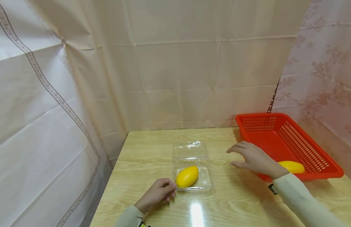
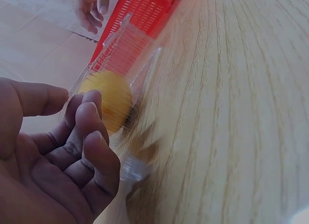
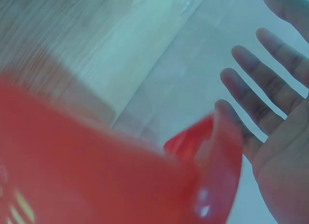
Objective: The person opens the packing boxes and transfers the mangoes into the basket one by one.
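A clear plastic clamshell box (image 1: 204, 178) lies opened out on the table, its lid (image 1: 189, 150) folded back toward the far side. Inside the near half rests a smooth yellow mango (image 1: 187, 176). My left hand (image 1: 158, 193) pinches the box's near left corner between thumb and fingertips; the left wrist view shows this hand (image 2: 63, 137) close by the mango (image 2: 108, 98). Spread and holding nothing, my right hand (image 1: 256, 159) hovers by the left side of the red basket (image 1: 266, 143). Another yellow mango (image 1: 291, 166) sits in the basket's near end, partly hidden by the right wrist.
The red perforated basket stands at the table's right side, its rim (image 1: 320, 175) raised above the wood-grain tabletop (image 1: 141, 157). Behind the table hangs a beige cloth (image 1: 175, 69). A pale curtain (image 1: 45, 126) lines the left, and a floral one (image 1: 328, 63) the right.
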A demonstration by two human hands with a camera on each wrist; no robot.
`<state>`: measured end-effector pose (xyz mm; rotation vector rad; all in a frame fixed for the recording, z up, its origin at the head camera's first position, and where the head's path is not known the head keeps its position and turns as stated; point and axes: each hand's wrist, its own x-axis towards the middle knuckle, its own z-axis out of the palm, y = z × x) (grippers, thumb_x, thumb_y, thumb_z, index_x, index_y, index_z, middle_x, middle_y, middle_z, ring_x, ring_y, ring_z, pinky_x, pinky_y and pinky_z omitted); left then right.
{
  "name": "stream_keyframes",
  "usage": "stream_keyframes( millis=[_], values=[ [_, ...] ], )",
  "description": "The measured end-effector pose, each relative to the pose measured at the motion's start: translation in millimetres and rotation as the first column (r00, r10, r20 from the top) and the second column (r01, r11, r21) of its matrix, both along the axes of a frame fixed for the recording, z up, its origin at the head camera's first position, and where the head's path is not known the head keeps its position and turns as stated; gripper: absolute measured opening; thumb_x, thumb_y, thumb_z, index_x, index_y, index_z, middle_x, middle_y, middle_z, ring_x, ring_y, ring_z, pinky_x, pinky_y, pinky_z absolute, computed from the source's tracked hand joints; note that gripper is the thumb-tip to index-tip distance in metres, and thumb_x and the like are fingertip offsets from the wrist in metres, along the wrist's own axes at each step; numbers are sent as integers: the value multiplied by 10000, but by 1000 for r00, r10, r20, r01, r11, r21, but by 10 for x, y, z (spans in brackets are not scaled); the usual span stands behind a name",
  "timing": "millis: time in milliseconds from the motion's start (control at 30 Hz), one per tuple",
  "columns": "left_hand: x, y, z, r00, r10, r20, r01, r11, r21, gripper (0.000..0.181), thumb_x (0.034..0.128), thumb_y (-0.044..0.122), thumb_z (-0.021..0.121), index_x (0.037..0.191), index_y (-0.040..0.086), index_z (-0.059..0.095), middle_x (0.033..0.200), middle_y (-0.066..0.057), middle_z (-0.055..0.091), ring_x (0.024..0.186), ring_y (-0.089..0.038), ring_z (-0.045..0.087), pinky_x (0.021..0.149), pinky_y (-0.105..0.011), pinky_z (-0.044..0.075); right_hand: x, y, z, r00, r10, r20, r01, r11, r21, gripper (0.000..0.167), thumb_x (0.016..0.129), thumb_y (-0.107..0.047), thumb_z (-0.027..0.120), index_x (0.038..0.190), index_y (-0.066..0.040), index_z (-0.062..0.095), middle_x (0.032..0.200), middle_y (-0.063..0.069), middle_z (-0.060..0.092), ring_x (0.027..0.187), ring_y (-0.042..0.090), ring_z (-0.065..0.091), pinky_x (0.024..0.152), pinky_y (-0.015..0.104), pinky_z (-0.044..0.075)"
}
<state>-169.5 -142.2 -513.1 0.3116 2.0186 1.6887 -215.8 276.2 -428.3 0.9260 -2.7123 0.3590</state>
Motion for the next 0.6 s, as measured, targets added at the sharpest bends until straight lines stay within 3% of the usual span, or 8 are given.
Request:
stream_keyframes(
  millis=[600],
  values=[
    [20,5,13,1000,9,-3,-9,1000,-2,369,1060,280,598,1015,-84,630,822,-92,686,578,-121,516,499,-232,430,-50,-307,-143,997,48,62,-50,998,34,413,867,-345,840,1229,-192,714,1227,-11,687,1147,257,591,984,514,498]
  ],
)
